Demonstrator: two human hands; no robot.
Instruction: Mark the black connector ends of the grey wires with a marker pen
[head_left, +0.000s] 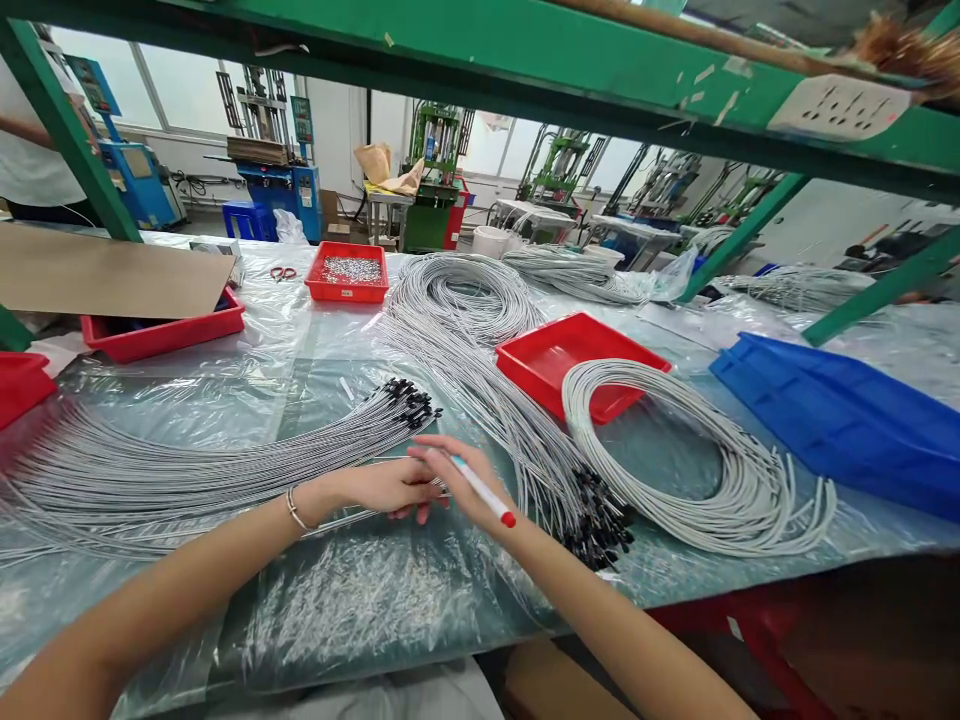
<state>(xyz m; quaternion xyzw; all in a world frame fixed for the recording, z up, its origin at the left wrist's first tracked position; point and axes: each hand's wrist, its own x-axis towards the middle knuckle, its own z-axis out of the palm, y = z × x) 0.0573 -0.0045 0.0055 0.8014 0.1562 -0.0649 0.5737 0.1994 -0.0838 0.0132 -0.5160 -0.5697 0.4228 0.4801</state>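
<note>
Near the middle of the table, my two hands meet, fingers overlapping. My left hand (395, 487) is closed with curled fingers around a thin grey cable (341, 522) that passes by the wrist; the grip itself is partly hidden. A white marker pen (484, 490) with a red end lies across my right hand (461, 478), held at the thumb side. Just beyond the hands is a bundle of grey cables (225, 465) with black tips (409, 402), stretching to the left. Right of my hands, another cable bundle (487, 390) ends in black tips (600, 520) near the front edge.
A coiled grey cable bunch (750, 510) overlaps a red tray (540, 365). A blue bin (840, 410) sits at right. Farther back are a red tray of small metal parts (345, 291) and red-handled scissors (283, 273). A green beam (480, 60) crosses overhead. A person (34, 150) stands far left.
</note>
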